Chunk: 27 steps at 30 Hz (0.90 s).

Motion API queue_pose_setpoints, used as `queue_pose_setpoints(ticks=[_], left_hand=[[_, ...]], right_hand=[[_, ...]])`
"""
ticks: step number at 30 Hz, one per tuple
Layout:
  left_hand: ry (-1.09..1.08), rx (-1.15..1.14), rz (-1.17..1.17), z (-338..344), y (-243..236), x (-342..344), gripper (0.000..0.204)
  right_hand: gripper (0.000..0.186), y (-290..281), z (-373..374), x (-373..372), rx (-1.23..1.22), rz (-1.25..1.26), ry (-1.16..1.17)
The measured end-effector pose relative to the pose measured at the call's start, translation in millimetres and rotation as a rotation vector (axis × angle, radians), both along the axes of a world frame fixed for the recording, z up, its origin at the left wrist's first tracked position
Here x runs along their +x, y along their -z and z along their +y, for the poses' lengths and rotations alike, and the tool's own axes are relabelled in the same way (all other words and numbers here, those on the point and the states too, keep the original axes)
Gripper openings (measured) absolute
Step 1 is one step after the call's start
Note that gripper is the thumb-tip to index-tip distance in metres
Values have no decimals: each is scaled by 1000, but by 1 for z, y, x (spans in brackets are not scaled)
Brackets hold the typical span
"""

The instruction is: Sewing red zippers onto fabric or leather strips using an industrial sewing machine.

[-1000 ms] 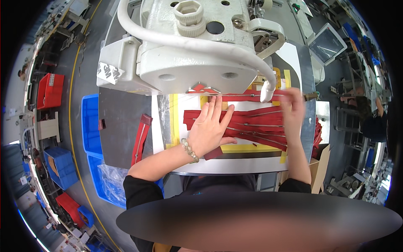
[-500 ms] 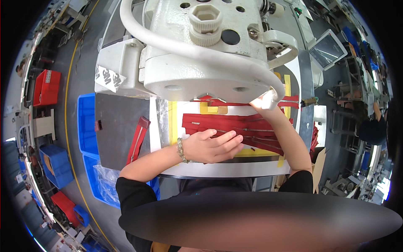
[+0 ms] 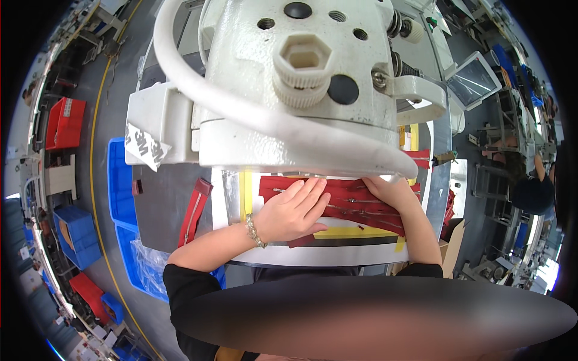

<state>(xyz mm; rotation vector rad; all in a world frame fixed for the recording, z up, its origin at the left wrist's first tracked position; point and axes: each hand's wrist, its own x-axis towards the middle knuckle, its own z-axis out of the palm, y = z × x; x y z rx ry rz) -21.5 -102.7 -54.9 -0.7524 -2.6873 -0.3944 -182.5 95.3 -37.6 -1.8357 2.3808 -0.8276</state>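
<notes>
Grey table point(image 3: 168, 210), red strips point(image 3: 355, 204) under both hands, probably flat.

Zipper strips point(image 3: 361, 204) lie under the hands, before the sewing machine point(image 3: 301, 90)

Red zipper strips point(image 3: 361, 204) flat, stacked under machine.

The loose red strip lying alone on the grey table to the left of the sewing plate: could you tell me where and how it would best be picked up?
The loose red strip lies flat and slanted on the grey table, apart from the left hand and the red pieces that it presses. I would probably pinch its lower end from the left, near side: that end is nearest the person and well away from the machine head.
</notes>
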Motion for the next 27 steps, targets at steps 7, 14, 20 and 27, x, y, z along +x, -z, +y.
queue_pose_setpoints(ticks=[7, 14, 20, 27], left_hand=[[-63, 63, -55, -1, 3, 5, 55], [-25, 27, -49, -2, 17, 5, 51], [28, 13, -88, -5, 13, 3, 53], [-25, 34, -50, -6, 7, 3, 54]], right_hand=[[37, 7, 0, -4, 69, -44, 7], [39, 17, 1, -8, 90, 15, -41], [39, 17, -1, -6, 91, 45, -43], [39, 17, -4, -6, 47, 85, -37]])
